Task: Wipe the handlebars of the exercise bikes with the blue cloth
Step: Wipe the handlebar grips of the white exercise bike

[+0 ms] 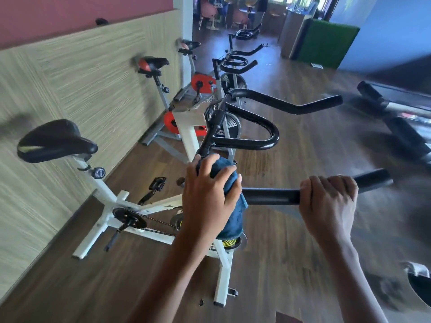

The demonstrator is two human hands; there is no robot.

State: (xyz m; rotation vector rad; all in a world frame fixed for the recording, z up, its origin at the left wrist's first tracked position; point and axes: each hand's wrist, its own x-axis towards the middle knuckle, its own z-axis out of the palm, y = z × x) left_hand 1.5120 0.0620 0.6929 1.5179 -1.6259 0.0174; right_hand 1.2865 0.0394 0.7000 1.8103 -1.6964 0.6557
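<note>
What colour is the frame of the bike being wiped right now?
White; the frame shows best in the head view.

Looking like a gym, in its indoor-cycling corner. Showing a row of exercise bikes lining up along a panelled wall on a dark wood floor, carrying black saddles, curved black handlebars and flywheels. Showing another machine, blurred, lying at the right. Opening at the far end onto a seating area with orange chairs by bright windows.
</note>
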